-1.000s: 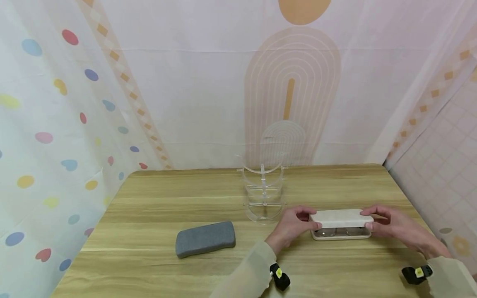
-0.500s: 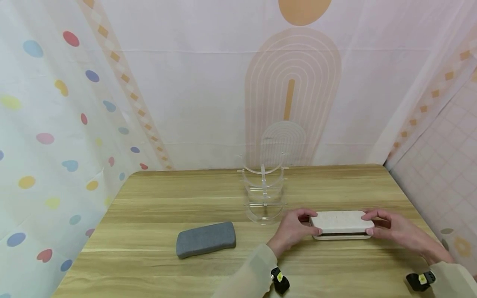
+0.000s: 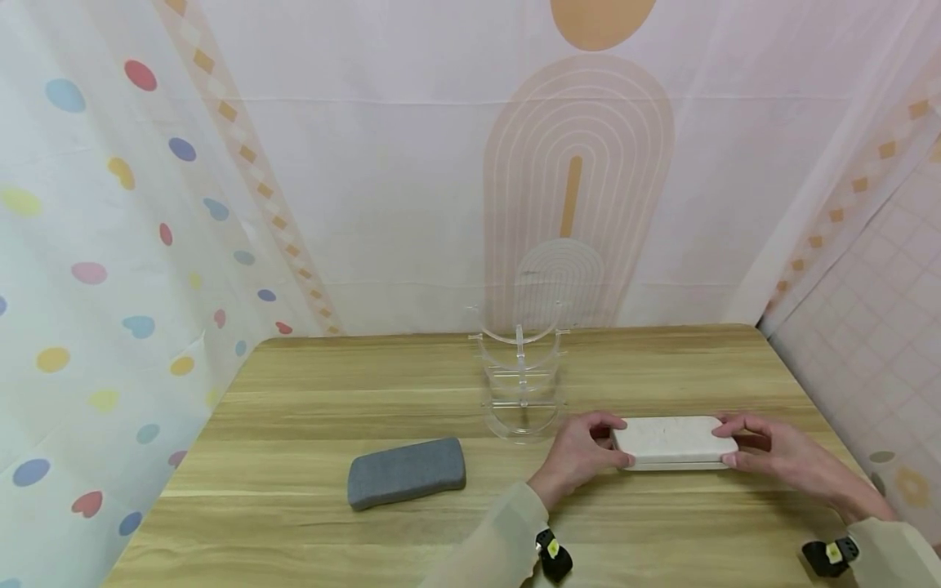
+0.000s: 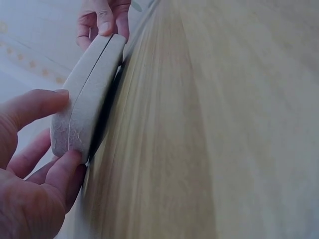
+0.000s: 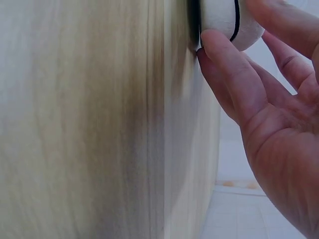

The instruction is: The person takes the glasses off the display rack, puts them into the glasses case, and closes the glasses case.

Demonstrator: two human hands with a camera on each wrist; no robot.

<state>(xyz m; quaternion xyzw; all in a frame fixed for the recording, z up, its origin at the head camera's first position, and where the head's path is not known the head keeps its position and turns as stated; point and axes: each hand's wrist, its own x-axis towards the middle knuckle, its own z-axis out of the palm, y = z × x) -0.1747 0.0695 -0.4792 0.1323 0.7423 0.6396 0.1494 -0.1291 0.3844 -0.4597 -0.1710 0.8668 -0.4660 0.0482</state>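
Observation:
A cream-white glasses case (image 3: pixel 672 441) lies at the right of the table with its lid down; a thin seam line (image 4: pixel 82 92) runs along its side in the left wrist view. My left hand (image 3: pixel 578 451) grips the case's left end between thumb and fingers. At the opposite end my right hand (image 3: pixel 782 457) holds it the same way, and in the right wrist view its fingers (image 5: pixel 239 74) touch the rounded end. The glasses seen inside earlier are hidden under the lid.
A grey glasses case (image 3: pixel 407 473) lies shut-lidded to the left on the wooden table (image 3: pixel 294 408). Behind, near the middle, stands a clear tiered display rack (image 3: pixel 521 384), close to my left hand. Patterned curtains (image 3: pixel 412 163) hang behind and beside the table.
The white case's lid has come down from half raised to lowered, covering the glasses. Both hands have stayed at its ends. The grey case and the rack have not moved.

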